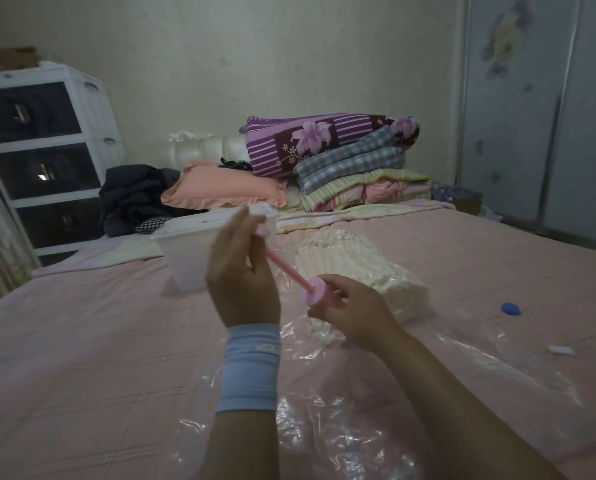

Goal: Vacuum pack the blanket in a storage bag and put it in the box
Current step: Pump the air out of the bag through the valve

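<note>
Pump rod (285,267) stands drawn out, its handle (264,231) clenched in the left grip (243,271); the right grip (353,315) wraps the pink barrel (319,296) above the blanket (355,261) in its storage bag (359,396).

Stacked quilts (345,157) adjoin a pillow (220,190), perhaps touching.

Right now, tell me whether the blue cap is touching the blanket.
Apart. The head view shows the blue cap lying on the bed to the right of the blanket, with a strip of pink bedding showing between them.
</note>
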{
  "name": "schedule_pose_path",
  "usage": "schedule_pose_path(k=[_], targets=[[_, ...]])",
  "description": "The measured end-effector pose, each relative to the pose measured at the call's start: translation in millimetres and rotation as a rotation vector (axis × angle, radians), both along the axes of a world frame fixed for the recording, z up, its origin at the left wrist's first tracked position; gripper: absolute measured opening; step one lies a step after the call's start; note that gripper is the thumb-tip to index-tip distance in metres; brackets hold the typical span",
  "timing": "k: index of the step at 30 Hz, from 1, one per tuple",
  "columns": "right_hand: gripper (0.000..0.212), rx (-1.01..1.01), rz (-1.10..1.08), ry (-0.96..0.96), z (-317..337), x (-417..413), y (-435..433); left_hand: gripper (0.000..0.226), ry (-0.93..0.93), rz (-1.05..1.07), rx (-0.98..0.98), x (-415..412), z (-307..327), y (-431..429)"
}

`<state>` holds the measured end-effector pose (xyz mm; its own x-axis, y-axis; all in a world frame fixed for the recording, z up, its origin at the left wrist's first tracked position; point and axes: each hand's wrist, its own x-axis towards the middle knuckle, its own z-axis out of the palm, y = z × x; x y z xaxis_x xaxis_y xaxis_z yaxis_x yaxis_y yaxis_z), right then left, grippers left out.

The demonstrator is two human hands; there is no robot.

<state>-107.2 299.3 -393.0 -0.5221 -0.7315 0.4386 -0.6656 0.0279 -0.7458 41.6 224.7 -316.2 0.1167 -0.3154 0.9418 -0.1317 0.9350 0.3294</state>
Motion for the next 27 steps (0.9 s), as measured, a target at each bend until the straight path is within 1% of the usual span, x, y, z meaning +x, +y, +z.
schedule_pose_path(k=[4, 6, 8, 11, 13, 15, 16, 17, 20, 21, 22, 24, 27], targets=[[0.048, -0.010, -0.014, 0.025, -1, 3, -1, 0.019, -0.374, -0.124, 0.165, -25, -56, 0], [0.046, -0.011, -0.016, 0.032, 0, 4, 1, 0.021, -0.445, -0.131, 0.181, -26, -58, 1], [0.050, -0.017, -0.015, 0.032, 1, 2, 3, 0.020, -0.395, -0.088, 0.076, -19, -38, 3], [0.050, -0.019, -0.012, 0.004, 1, -2, 4, 0.020, -0.134, -0.018, -0.051, 1, 4, 6], [0.051, -0.014, -0.005, -0.026, 0, -4, 3, 0.017, 0.058, 0.040, -0.077, 8, 17, 7], [0.053, -0.009, -0.003, -0.030, -3, -3, 3, 0.015, 0.153, 0.049, -0.063, 2, 11, 7], [0.054, -0.006, -0.002, -0.022, -3, -2, 2, 0.015, 0.139, 0.039, -0.042, -4, 2, 7], [0.054, -0.004, -0.004, -0.011, -3, -1, 1, 0.015, 0.075, 0.013, -0.014, -10, -9, 6], [0.050, -0.018, -0.017, 0.009, -2, 1, 0, 0.018, -0.270, -0.125, 0.132, -29, -46, 3], [0.049, -0.020, -0.018, 0.012, -2, 1, -1, 0.020, -0.344, -0.157, 0.173, -31, -53, 3], [0.049, -0.019, -0.017, 0.014, -2, 1, -1, 0.021, -0.375, -0.162, 0.184, -31, -54, 3], [0.053, -0.015, -0.015, 0.025, -2, 0, -1, 0.018, -0.340, -0.120, 0.108, -23, -41, 4], [0.054, -0.024, -0.016, 0.007, -2, -1, 1, 0.015, -0.162, -0.040, -0.022, 0, -1, 4]])
